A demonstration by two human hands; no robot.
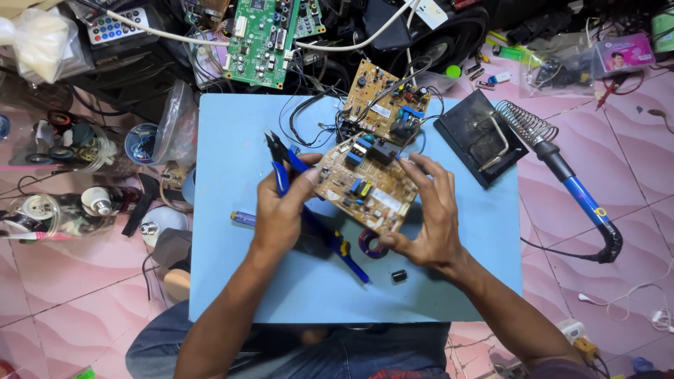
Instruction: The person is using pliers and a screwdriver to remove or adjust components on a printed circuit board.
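On the floor, surface: a light-blue surface (pixel 225 281) over pink tiles.
Circuit board: tan circuit board (pixel 366 184) held above the middle, tilted.
Right hand: right hand (pixel 432 217), grip pinching the board's right edge.
Left hand: left hand (pixel 281 210), grip closed around blue-handled pliers (pixel 282 163), thumb on the board.
Small parts: wire coil (pixel 371 243) and black capacitor (pixel 399 276) lie just beside the right hand.

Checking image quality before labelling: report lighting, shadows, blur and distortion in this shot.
Head view: even, soft light; faint shadows under the left hand and right hand on the blue table; circuit board sharp; edges bend slightly, wide-angle; no strong glare.
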